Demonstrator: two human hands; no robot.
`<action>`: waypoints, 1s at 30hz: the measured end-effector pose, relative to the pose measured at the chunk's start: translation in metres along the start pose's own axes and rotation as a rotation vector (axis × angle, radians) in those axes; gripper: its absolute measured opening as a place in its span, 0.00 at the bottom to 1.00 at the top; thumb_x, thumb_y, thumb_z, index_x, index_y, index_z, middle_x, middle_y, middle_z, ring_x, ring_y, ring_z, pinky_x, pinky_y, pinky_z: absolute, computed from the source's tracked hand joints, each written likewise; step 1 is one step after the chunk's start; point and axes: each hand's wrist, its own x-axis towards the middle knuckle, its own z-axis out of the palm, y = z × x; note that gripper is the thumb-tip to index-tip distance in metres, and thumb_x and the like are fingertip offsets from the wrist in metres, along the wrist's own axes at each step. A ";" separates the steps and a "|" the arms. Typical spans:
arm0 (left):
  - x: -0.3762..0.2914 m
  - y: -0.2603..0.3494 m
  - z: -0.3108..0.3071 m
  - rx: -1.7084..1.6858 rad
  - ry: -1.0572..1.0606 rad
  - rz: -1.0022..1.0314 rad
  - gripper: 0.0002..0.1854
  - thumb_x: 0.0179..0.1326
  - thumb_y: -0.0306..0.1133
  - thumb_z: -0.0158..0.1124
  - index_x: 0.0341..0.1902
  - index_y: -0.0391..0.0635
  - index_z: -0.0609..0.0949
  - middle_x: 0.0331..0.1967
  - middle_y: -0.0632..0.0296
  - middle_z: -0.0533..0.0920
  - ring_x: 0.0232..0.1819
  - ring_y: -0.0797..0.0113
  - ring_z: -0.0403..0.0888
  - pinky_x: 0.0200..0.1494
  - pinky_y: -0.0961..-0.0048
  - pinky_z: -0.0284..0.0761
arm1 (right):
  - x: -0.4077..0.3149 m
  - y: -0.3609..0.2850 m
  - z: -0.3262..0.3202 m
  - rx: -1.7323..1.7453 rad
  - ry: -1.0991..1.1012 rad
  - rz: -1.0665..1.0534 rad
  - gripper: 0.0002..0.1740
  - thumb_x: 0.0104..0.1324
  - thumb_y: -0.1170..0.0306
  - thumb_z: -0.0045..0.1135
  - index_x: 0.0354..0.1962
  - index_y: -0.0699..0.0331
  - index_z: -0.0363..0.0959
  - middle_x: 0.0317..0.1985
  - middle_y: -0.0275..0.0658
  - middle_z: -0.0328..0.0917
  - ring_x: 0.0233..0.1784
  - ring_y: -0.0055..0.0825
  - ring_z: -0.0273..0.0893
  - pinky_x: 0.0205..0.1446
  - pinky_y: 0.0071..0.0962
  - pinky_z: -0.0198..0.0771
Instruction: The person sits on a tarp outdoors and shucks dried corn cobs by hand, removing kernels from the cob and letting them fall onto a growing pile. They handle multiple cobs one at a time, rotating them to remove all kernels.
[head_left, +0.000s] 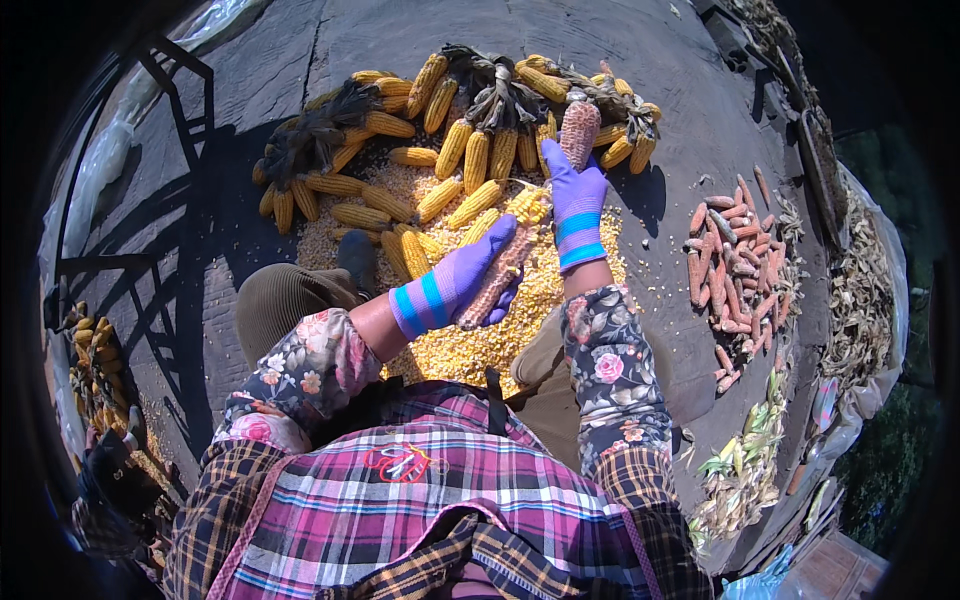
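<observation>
My left hand, in a purple knit glove, grips a mostly stripped corn cob. Yellow kernels still cling to its upper end. My right hand, gloved the same way, is closed around a bare reddish cob that points up and away from me. The two cobs are close together, and I cannot tell whether they touch. Below them spreads a heap of loose yellow kernels between my legs. Whole yellow corn ears lie just beyond, several tied in bunches by their dried husks.
Stripped cobs are piled to the right on the grey floor. Nearer me lie pale husks, with more dry husks along the right edge. A metal frame stands at left. Another person sits at lower left by more corn.
</observation>
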 end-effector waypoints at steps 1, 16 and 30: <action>0.000 0.000 0.002 0.064 -0.072 0.009 0.35 0.67 0.72 0.49 0.35 0.47 0.78 0.16 0.63 0.76 0.12 0.67 0.74 0.15 0.71 0.74 | 0.007 -0.003 -0.007 0.024 -0.026 0.058 0.25 0.63 0.60 0.72 0.47 0.74 0.78 0.41 0.38 0.84 0.40 0.21 0.80 0.48 0.25 0.75; 0.001 0.029 -0.002 0.097 0.107 0.366 0.34 0.74 0.66 0.42 0.46 0.43 0.77 0.20 0.61 0.76 0.17 0.68 0.75 0.22 0.69 0.77 | -0.050 -0.028 0.004 0.208 -0.323 0.189 0.24 0.63 0.58 0.74 0.47 0.67 0.77 0.34 0.30 0.80 0.31 0.15 0.76 0.31 0.20 0.70; -0.001 0.028 -0.004 0.012 0.021 0.415 0.34 0.72 0.68 0.43 0.42 0.45 0.77 0.19 0.59 0.76 0.14 0.66 0.73 0.17 0.72 0.69 | -0.056 -0.036 0.009 0.030 -0.378 -0.034 0.36 0.59 0.66 0.78 0.60 0.70 0.68 0.49 0.38 0.82 0.48 0.23 0.80 0.49 0.24 0.77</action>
